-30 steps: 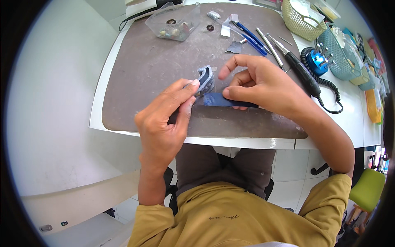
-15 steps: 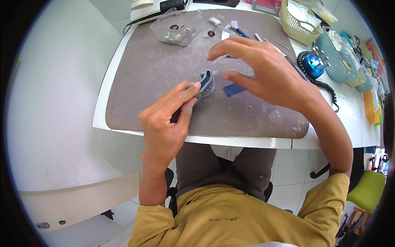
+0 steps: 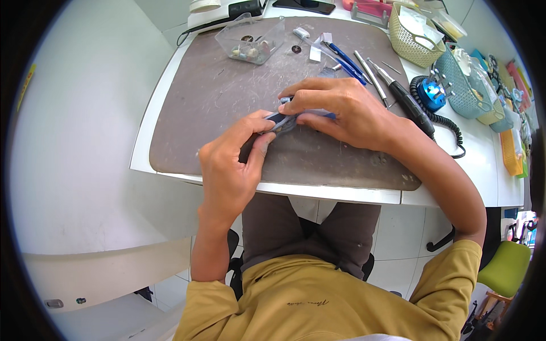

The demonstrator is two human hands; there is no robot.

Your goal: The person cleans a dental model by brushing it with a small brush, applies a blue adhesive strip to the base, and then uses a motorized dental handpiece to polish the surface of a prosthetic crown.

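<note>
My left hand (image 3: 233, 165) pinches a small grey-blue curved piece (image 3: 280, 126) with a dark inner channel, low over the grey-brown mat (image 3: 187, 119), thumb and index finger on its left end. My right hand (image 3: 347, 113) arches over the same piece, fingertips closed on its far end and thumb beside it. A blue flat strip (image 3: 329, 113) shows partly beneath my right hand, mostly hidden.
Beyond lie a clear container (image 3: 248, 45) of small pieces, blue pens (image 3: 347, 59), metal tools, a black handpiece (image 3: 412, 105) with coiled cord and a blue bur stand (image 3: 432, 91). Baskets (image 3: 416, 42) line the right. A white wall stands left, a green chair (image 3: 503, 267) lower right.
My right hand has let go of the blue strip, lifted over it and come down left onto the piece in my left hand. That piece now sits more tilted, largely covered by fingers.
</note>
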